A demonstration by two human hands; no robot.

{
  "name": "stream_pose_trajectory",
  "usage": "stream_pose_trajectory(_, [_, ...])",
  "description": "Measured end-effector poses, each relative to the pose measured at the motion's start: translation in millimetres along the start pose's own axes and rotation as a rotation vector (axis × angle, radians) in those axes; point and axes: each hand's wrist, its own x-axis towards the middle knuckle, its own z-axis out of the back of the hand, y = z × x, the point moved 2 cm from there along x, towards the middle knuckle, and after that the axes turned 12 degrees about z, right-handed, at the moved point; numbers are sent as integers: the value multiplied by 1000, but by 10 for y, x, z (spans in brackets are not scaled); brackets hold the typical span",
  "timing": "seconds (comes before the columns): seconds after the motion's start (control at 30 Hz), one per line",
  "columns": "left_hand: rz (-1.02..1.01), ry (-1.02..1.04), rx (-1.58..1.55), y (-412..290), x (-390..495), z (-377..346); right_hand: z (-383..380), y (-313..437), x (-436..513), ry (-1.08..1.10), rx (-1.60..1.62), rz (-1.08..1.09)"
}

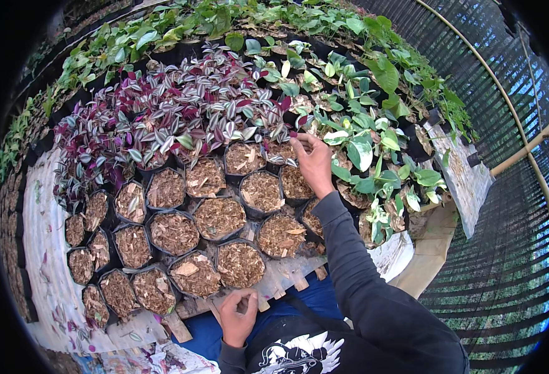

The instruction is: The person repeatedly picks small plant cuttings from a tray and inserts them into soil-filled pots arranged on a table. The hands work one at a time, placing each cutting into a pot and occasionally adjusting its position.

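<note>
My right hand (311, 159) reaches forward, its fingertips at the edge of the striped purple tradescantia (195, 98), beside a magenta leaf. Whether the fingers pinch a stem is too small to tell. Just left of that hand, a few striped leaves lie over a black grow bag of brown chips (281, 150). A bare filled bag (296, 181) is partly covered by the hand. My left hand (239, 313) is loosely curled, thumb against the fingers, with nothing visible in it. It rests near the wooden slats, close to the front filled bag (241, 264).
Variegated green-and-white plants (361, 149) in bags stand at the right. Green leafy plants (209, 21) line the back. Dark shade netting (499, 224) and a bamboo pole (527, 149) border the right. Fallen leaves lie on a pale sheet (50, 262) at left.
</note>
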Motion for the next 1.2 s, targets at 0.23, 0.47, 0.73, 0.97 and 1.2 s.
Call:
stream_pose_trajectory(0.23, [-287, 9, 239, 177, -61, -6, -66, -87, 8, 116, -6, -39])
stream_pose_trajectory(0.47, [-320, -14, 328, 187, 57, -113, 74, -88, 40, -6, -138, -15])
stream_pose_trajectory(0.73, [-344, -73, 414, 193, 93, -164, -24, -231, 116, -10, -198, -31])
stream_pose_trajectory(0.97, [-335, -73, 409, 209, 96, -163, -87, -299, 116, 2, -232, -29])
stream_pose_trajectory(1.2, [-356, -77, 366, 194, 112, -170, -87, -345, 113, 34, -268, -44])
